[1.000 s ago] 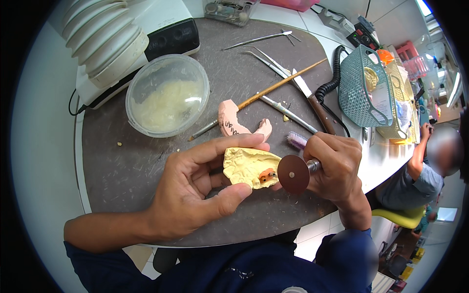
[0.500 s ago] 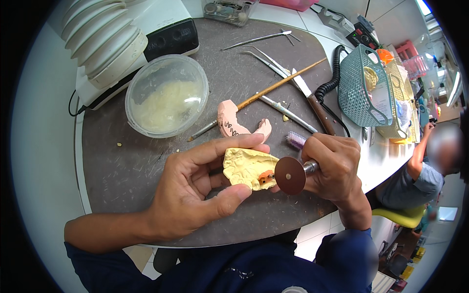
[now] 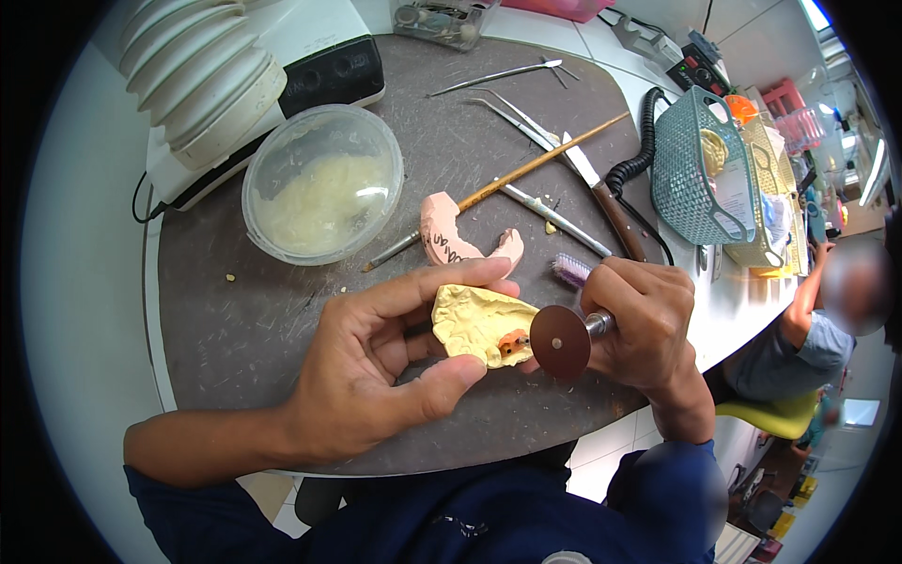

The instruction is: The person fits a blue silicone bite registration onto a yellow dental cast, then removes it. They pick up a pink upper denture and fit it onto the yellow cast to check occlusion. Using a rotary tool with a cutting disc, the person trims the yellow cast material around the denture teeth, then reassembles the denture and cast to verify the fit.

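My left hand (image 3: 366, 371) holds a yellow plaster dental model (image 3: 470, 318) between fingers and thumb, hollow side up, with an orange insert (image 3: 512, 340) carrying small metal parts at its right. My right hand (image 3: 639, 320) is wrapped round a metal rotary handpiece (image 3: 598, 324) whose dark red disc (image 3: 560, 352) sits at the model's right end, hiding part of it; whether they touch I cannot tell. A pink horseshoe-shaped cast (image 3: 441, 228) lies just beyond the model, and a purple-bristled brush (image 3: 571, 270) is beside my right hand.
A round tub of pale material (image 3: 319, 188) and a white machine (image 3: 202, 113) stand left. A wooden brush (image 3: 526, 164), a knife (image 3: 611, 202) and metal tools (image 3: 507, 117) lie behind. Right are a coiled cord (image 3: 634, 164), baskets (image 3: 691, 179) and a seated co-worker (image 3: 789, 348).
The disc has shifted very slightly left against the model since the earliest frame. Both hands keep their grips in almost the same place.
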`<action>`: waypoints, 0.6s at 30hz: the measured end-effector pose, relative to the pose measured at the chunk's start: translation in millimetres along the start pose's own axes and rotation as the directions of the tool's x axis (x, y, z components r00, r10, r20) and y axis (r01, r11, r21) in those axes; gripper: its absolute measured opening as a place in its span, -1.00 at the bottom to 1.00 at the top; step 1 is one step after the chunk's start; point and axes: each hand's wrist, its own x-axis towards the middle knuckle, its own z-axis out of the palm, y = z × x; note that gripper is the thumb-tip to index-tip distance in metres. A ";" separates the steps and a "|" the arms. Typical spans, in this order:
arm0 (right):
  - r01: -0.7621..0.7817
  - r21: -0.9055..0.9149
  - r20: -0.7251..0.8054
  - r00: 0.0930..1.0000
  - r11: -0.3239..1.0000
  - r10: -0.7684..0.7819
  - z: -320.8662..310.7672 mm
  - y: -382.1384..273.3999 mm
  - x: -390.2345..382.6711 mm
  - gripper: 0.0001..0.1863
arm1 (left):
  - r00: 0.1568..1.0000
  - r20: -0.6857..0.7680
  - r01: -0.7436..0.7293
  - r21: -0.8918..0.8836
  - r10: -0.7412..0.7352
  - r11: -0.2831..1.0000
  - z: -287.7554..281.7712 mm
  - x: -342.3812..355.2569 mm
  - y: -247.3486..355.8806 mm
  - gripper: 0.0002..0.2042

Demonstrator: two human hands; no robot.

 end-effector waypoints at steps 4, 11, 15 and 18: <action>-0.016 0.004 0.001 1.000 1.000 0.016 0.4 1.1 -0.8 -0.43 | 1.000 0.005 -0.007 0.007 0.007 1.000 -0.4 0.6 -0.4 -0.38; -0.014 -0.002 0.007 1.000 1.000 0.014 -0.7 -1.5 0.7 -0.43 | 1.000 0.005 0.001 0.004 -0.001 1.000 -0.1 0.7 0.9 -0.37; 0.013 -0.004 0.008 1.000 1.000 -0.013 -1.1 -1.8 1.5 -0.44 | 1.000 0.009 -0.015 0.008 0.015 1.000 -0.3 0.8 -0.1 -0.36; 0.020 0.000 0.011 1.000 1.000 -0.020 -1.4 -2.4 1.9 -0.44 | 1.000 0.013 -0.026 0.021 0.026 0.999 -0.4 1.3 -0.4 -0.36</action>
